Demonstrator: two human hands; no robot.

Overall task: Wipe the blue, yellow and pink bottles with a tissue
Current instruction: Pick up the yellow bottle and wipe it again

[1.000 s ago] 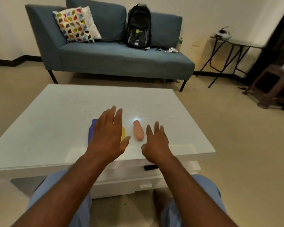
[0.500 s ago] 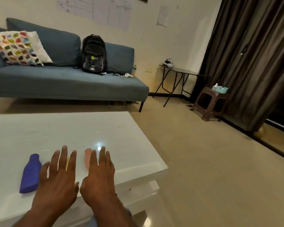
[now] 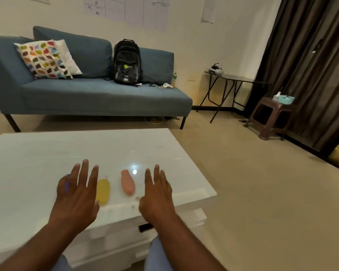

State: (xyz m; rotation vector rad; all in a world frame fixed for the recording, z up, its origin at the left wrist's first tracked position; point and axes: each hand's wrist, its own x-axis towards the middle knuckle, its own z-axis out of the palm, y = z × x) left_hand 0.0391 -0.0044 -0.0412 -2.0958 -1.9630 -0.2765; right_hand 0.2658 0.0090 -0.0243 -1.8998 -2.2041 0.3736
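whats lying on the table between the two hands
In the head view, the yellow bottle and pink bottle lie between the left hand and right hand.

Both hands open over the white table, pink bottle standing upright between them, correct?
Not quite. The head view shows the pink bottle lying on its side, not upright. The rest holds: left hand and right hand are open over the white table.

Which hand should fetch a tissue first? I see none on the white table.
Right, probably. The right hand is open and empty, on the side of the teal box on the brown stool, possibly tissues. The left hand hovers over the blue bottle.
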